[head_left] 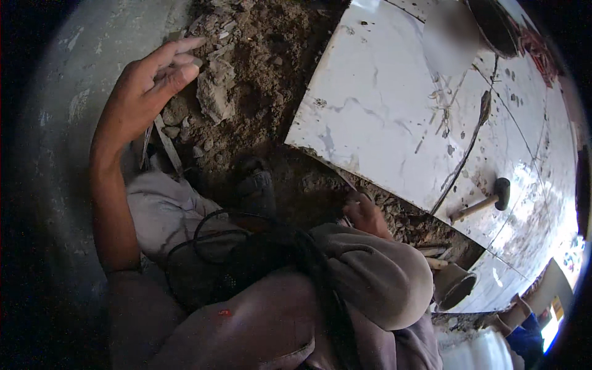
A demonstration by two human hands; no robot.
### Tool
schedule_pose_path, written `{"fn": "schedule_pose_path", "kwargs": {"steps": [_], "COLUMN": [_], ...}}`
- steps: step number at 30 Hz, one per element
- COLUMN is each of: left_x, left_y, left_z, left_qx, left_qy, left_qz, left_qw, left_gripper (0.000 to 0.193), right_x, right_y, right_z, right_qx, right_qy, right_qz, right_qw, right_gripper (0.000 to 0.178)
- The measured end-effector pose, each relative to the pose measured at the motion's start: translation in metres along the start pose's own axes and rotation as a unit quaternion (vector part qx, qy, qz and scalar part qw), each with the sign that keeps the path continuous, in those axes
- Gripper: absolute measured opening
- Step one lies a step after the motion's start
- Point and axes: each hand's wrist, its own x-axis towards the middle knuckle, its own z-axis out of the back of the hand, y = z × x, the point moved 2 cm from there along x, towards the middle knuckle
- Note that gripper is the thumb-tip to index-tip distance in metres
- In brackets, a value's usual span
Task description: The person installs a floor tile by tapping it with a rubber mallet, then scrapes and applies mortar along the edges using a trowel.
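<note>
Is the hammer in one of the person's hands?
No, the hammer lies alone on the white tiles, apart from the left hand by the rubble and the right hand near the tile edge.

Dim, shadowed foreground; daylight glares off the white tiles (382, 105) at right; fisheye edges bend dark.

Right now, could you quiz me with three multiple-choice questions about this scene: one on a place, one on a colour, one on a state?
1. Where does the mallet lie?
A. on the white tiles
B. in the dirt
C. in a hand

2. What colour is the mallet's head?
A. red
B. black
C. yellow

3. How is the left hand?
A. fist closed
B. gripping a hammer
C. fingers stretched out by the rubble

Answers: 1 A, it rests on the tiled floor; 2 B, the head is dark against the pale handle; 3 C, the fingers are extended and hold nothing.
</note>
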Motion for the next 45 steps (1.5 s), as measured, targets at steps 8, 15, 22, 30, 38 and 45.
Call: {"fn": "schedule_pose_path", "kwargs": {"steps": [8, 15, 22, 30, 38, 45], "left_x": [0.006, 0.016, 0.091, 0.167, 0.187, 0.183], "left_y": [-0.016, -0.018, -0.042, -0.068, -0.085, -0.101], "left_z": [0.003, -0.008, -0.063, -0.171, -0.287, -0.3], "left_qx": [-0.026, -0.014, -0.018, 0.052, 0.206, 0.303], "left_qy": [0.016, 0.066, 0.14, 0.313, 0.315, 0.319], "left_qz": [-0.014, 0.008, -0.049, -0.237, -0.367, -0.325], "left_qw": [0.999, 0.998, 0.989, 0.918, 0.85, 0.837], "left_gripper": [0.052, 0.054, 0.053, 0.05, 0.055, 0.057], "right_x": [0.014, -0.015, -0.015, -0.058, -0.06, 0.021], "right_y": [0.0, 0.024, 0.009, -0.034, -0.001, 0.054], "right_z": [-0.006, 0.041, 0.02, 0.049, -0.01, -0.046], "right_qx": [-0.082, -0.004, -0.115, -0.189, -0.305, -0.294], "right_qy": [0.059, 0.061, 0.004, -0.071, -0.051, 0.024], "right_qz": [0.008, -0.09, 0.067, 0.019, 0.033, 0.077], "right_qw": [0.995, 0.994, 0.991, 0.979, 0.95, 0.952], "right_gripper": [0.041, 0.042, 0.035, 0.025, 0.03, 0.032]}}
